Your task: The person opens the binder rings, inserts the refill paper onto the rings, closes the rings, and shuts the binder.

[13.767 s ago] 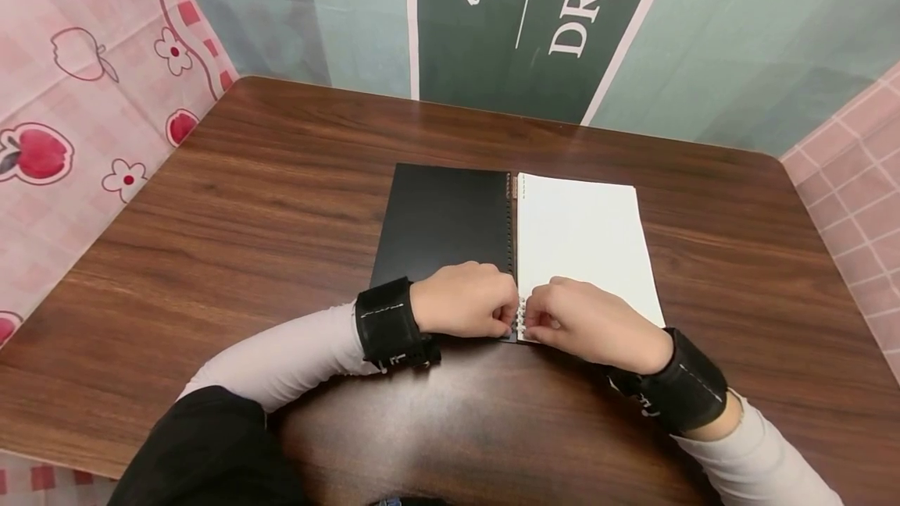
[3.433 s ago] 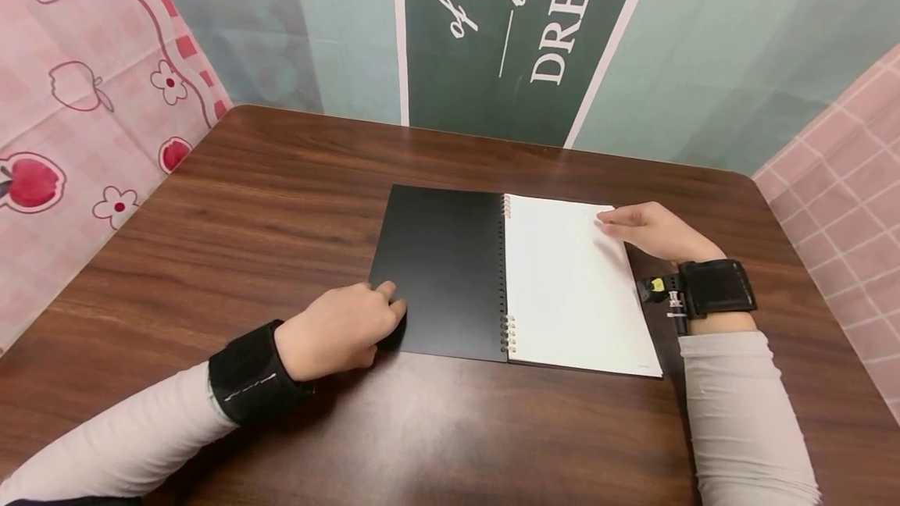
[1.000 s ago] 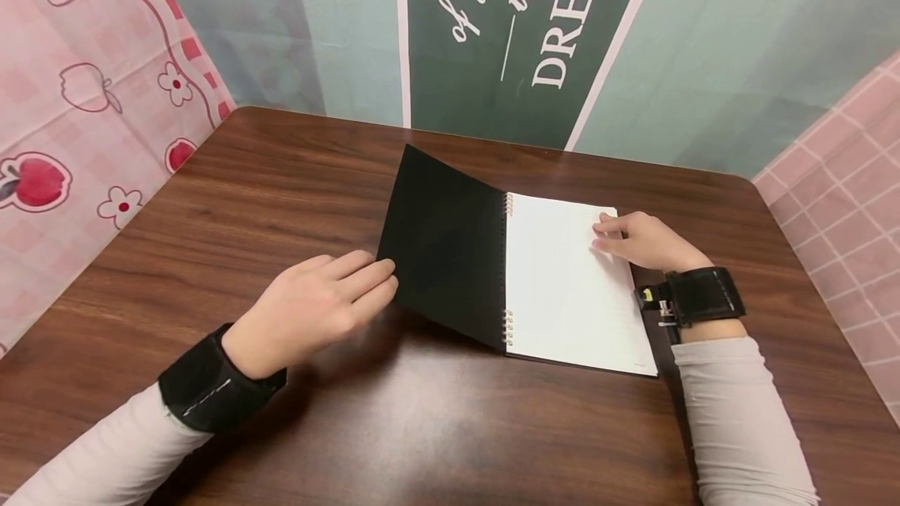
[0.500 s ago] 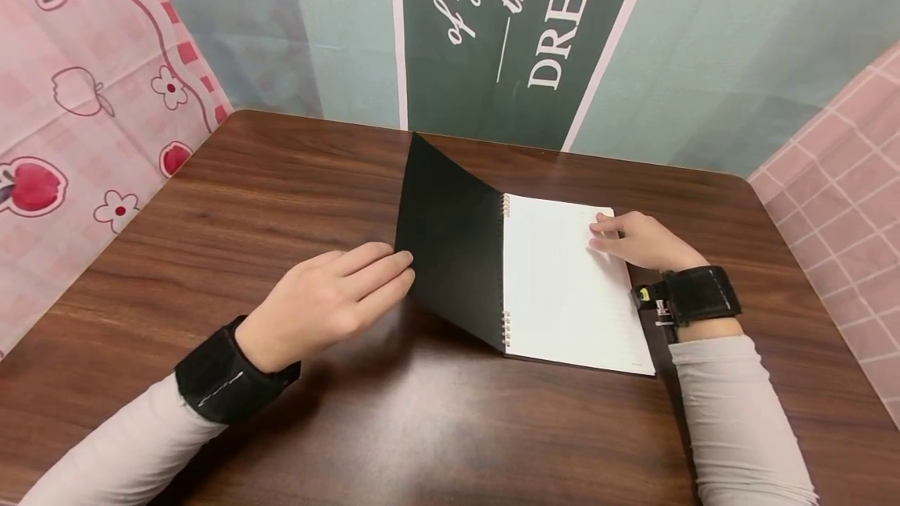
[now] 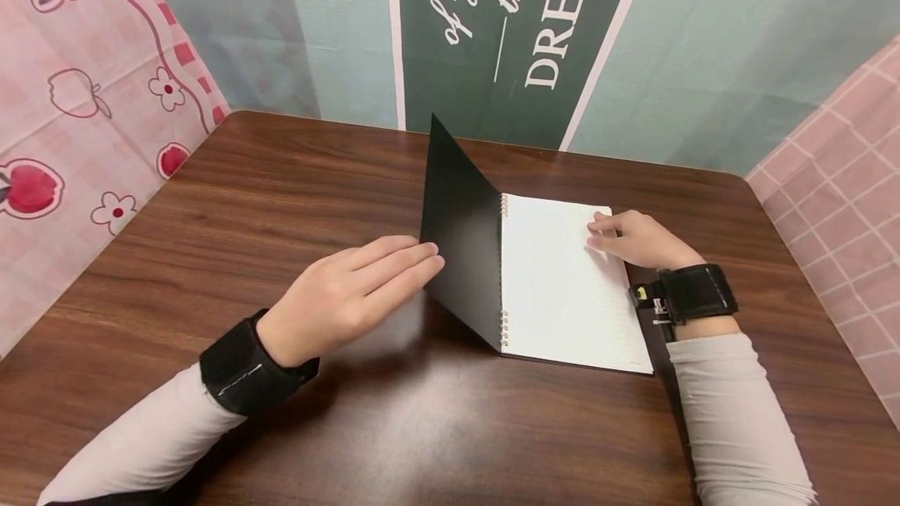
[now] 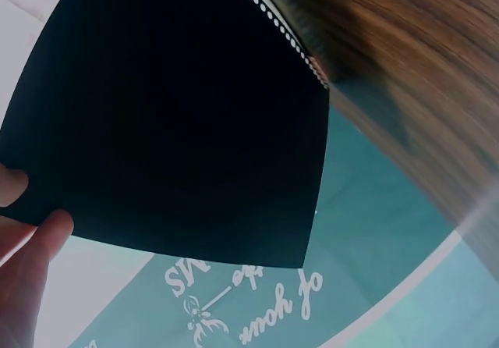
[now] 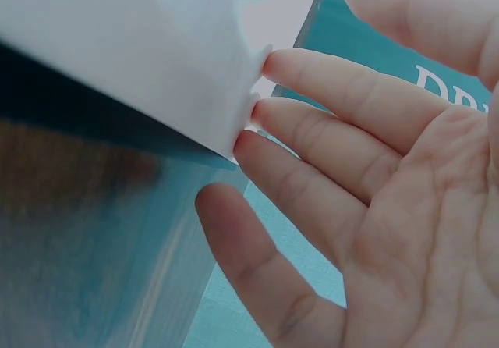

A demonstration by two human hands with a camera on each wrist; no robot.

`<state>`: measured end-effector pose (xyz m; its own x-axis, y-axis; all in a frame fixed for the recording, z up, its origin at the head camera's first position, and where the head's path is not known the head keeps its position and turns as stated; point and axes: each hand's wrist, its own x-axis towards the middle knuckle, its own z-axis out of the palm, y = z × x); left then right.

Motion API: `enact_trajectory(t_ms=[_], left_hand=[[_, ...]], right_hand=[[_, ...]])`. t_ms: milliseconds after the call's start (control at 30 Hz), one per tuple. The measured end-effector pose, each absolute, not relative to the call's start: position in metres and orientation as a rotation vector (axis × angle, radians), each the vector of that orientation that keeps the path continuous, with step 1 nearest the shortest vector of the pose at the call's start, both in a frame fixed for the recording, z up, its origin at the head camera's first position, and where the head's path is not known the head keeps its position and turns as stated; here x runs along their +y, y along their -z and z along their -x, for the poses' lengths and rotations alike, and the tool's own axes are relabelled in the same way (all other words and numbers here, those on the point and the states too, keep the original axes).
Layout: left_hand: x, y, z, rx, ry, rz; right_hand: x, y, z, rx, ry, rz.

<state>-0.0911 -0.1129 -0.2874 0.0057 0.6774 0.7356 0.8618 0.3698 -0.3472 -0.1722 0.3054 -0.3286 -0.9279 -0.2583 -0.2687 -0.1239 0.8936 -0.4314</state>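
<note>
A ring-bound notebook [image 5: 573,287] lies on the wooden table with its white pages facing up. Its black cover [image 5: 460,248] stands raised and bowed on the left side of the rings. My left hand [image 5: 348,295] pinches the cover's free edge; in the left wrist view the thumb and a finger [image 6: 56,231] show on either side of the cover [image 6: 179,129]. My right hand [image 5: 650,240] rests at the upper right of the pages. In the right wrist view its relaxed fingers [image 7: 312,184] spread out, the tips touching the page edge [image 7: 195,67].
The brown table [image 5: 246,201] stretches around the notebook on all sides. Behind it hangs a green backdrop [image 5: 492,45] with white lettering. Pink apple-print cloth [image 5: 84,147] borders the left, and pink tile-patterned covering [image 5: 844,194] the right.
My left hand has moved right, lifting the black cover from lying flat to steeply raised. Earlier both hands worked at the lower rings. Lately the right hand has stayed at the pages' upper right.
</note>
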Motion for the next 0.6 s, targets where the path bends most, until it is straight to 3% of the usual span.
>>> enact_trajectory(t_ms=[600], left_hand=[[-0.089, 0.284, 0.094, -1.736, 0.52, 1.475]], right_hand=[[0.303, 0.331, 0.171, 2.749, 0.607, 0.235]])
